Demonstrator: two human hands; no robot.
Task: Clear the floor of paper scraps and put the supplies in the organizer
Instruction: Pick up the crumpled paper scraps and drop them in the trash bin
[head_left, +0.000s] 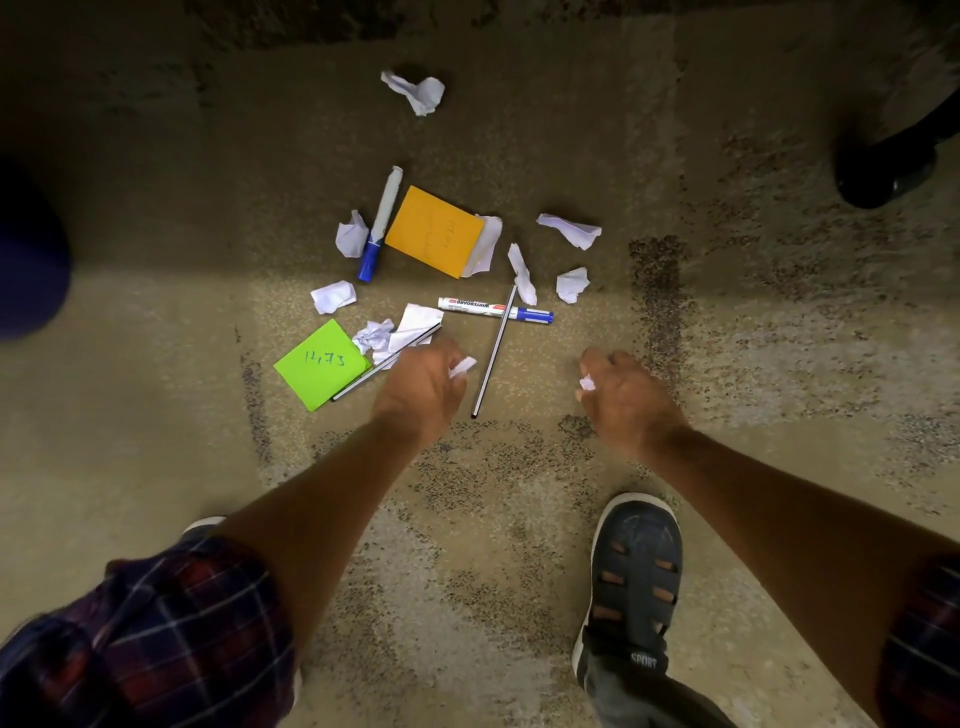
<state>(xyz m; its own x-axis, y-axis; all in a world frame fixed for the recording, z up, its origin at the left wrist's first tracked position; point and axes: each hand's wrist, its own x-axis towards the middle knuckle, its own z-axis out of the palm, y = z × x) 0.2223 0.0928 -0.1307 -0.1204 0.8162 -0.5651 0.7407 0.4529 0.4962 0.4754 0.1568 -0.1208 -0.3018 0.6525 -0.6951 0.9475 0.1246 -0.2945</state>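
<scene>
Crumpled white scraps (415, 91) scattered among two markers (467, 305), two thin pens (491, 364), orange pad (436, 231), green pad (319, 364), perhaps sticky notes.

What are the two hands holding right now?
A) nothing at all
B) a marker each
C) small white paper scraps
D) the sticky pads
C: a white scrap shows in the curled fingers of the left hand, and a second scrap in those of the right hand.
</scene>
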